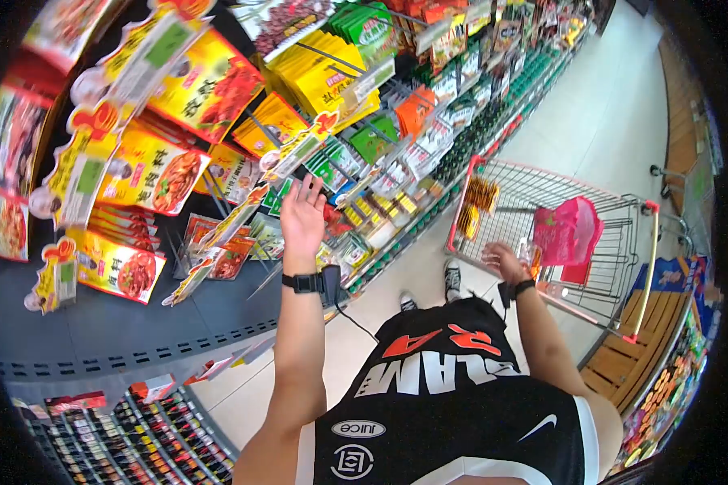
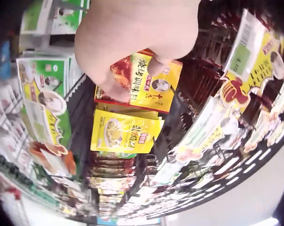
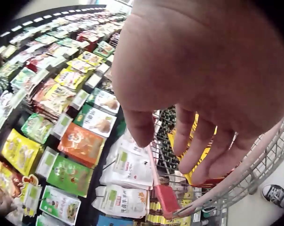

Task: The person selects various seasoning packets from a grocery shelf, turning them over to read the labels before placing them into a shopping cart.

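Note:
My left hand (image 1: 303, 222) is raised by the hanging seasoning packets, palm in view, fingers loosely spread and holding nothing. In the left wrist view, the left hand (image 2: 137, 40) overlaps a red-and-yellow seasoning packet (image 2: 168, 92) on the rack. Just below that hangs a yellow packet (image 2: 128, 133). My right hand (image 1: 504, 263) is at the near side of the wire shopping cart (image 1: 542, 174), its fingers hanging loosely bent. In the right wrist view, the right hand (image 3: 203, 80) hangs over the cart, its fingers in front of yellow packets (image 3: 184, 136).
Yellow packets (image 1: 479, 206) and a pink bag (image 1: 569, 230) lie in the cart. Hooks of packets (image 1: 315, 77) with price tags (image 1: 166, 44) line the shelf ahead. A wooden slatted stand (image 1: 623, 364) is at the right. Bottle rows (image 1: 129, 444) are at the lower left.

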A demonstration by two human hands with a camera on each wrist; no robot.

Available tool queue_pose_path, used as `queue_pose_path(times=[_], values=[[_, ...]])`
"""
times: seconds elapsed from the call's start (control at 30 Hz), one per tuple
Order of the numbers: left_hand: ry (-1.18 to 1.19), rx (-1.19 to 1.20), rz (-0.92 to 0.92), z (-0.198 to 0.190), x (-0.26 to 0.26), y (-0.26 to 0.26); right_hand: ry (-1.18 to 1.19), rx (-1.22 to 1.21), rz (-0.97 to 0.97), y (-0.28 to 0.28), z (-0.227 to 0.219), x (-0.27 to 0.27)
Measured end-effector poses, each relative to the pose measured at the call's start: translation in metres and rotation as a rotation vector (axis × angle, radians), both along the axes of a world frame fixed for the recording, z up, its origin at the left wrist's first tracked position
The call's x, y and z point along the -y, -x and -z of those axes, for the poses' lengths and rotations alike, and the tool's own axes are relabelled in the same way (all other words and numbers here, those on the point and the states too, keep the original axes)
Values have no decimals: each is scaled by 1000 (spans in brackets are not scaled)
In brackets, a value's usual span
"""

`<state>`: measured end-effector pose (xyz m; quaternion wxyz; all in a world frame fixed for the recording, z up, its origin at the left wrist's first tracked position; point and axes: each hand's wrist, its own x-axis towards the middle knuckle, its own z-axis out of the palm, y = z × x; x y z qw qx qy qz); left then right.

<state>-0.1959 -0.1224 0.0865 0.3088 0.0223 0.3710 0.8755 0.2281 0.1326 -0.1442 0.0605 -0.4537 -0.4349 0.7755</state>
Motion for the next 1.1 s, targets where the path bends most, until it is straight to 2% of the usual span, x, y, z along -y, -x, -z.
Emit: queue_pose_path(times=[0.07, 0.2, 0.23, 0.33, 0.37, 0.4, 0.47, 0.57, 0.67, 0.7, 0.87, 1.0, 1.1], values=[[-92, 163, -54, 5, -4, 25, -8, -83, 14, -11, -18, 14], [-174, 199, -70, 27, -21, 51, -96, -100, 76, -31, -36, 38], [-211, 213, -62, 18, -23, 46, -116, -120, 98, -39, -39, 44], [-237, 217, -42, 27, -23, 49, -195, -47, 160, -56, -46, 64], [-222, 225, -8, 28, -23, 48, -218, -5, 140, -62, -52, 70], [-185, 196, -11, 21, -23, 40, -241, -77, 118, -69, -51, 76], [-159, 225, 20, 22, -19, 32, -241, 54, 64, -74, -65, 90], [-89, 273, -17, 10, -9, 14, -212, 88, -1, -75, -71, 102], [-20, 204, -12, 8, 5, 3, -229, 118, -71, -64, -68, 112], [-81, 156, 35, 5, 10, 2, -247, 118, -100, -55, -69, 112], [17, -68, -1, -12, 25, -6, -368, 107, -268, -13, -57, 113], [107, -257, -17, -39, 41, -32, -442, 48, -361, 20, -66, 120], [222, -463, -51, -19, 57, -52, -492, -13, -405, 42, -70, 120]])
